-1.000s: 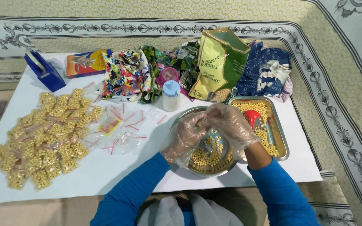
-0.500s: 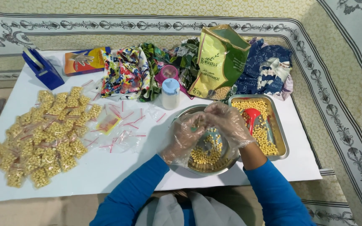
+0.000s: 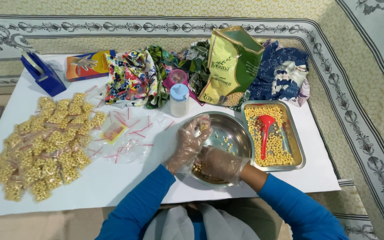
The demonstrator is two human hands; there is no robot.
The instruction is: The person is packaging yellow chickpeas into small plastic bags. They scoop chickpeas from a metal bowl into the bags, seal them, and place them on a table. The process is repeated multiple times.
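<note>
Both my hands wear thin clear plastic gloves. My left hand [image 3: 191, 141] is at the left rim of a round steel bowl [image 3: 235, 128], its fingers pinched on a small clear plastic bag with a few chickpeas in it. My right hand [image 3: 221, 163] is down in the near side of the bowl, fingers curled over a heap of chickpeas [image 3: 201, 168]. A few loose chickpeas lie on the bowl's bare bottom.
A rectangular steel tray [image 3: 299, 149] of chickpeas with a red scoop [image 3: 265, 129] sits to the right. Behind stand a green bag [image 3: 232, 62], a white bottle [image 3: 179, 101], cloths [image 3: 132, 78], a blue tape dispenser [image 3: 43, 73]. Filled bags [image 3: 45, 142] and empty bags [image 3: 127, 135] lie left.
My hands were together over the bowl. They have since parted: the left stays at the left rim, and the right has dropped to the chickpeas at the near side.
</note>
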